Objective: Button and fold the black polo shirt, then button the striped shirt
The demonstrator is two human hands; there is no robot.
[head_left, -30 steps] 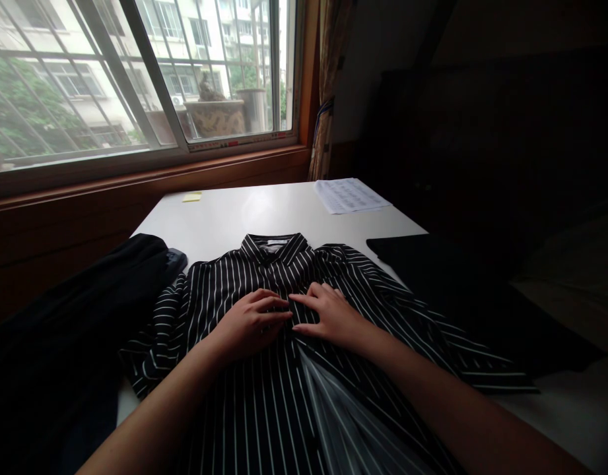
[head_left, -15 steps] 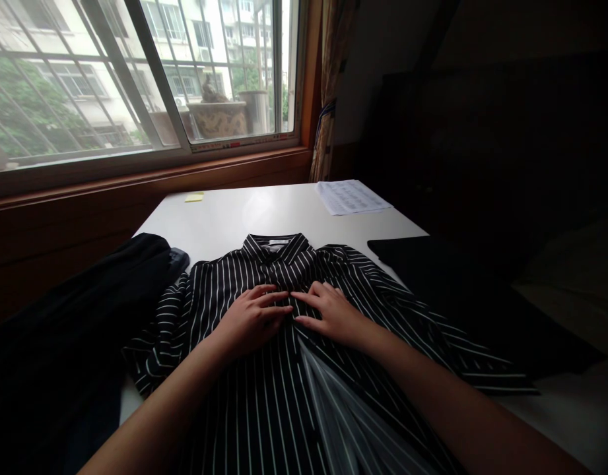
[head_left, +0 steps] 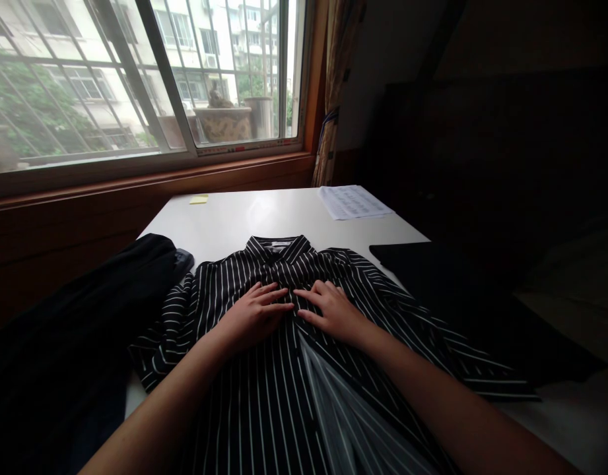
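Observation:
A black shirt with white stripes lies face up on the white table, collar toward the window. My left hand and my right hand rest on its chest just below the collar. Their fingertips meet at the front placket and pinch the fabric edges there, with the thumbs hidden under the fingers. Below my hands the shirt front gapes and shows its grey inside.
A heap of dark clothing covers the table's left side. A flat black item lies at the right, a printed sheet at the far right corner, and a yellow sticky note near the wooden window sill.
My hands stay on the placket with only small finger movements. The view has shifted slightly, so everything sits a little lower and to the right in the picture.

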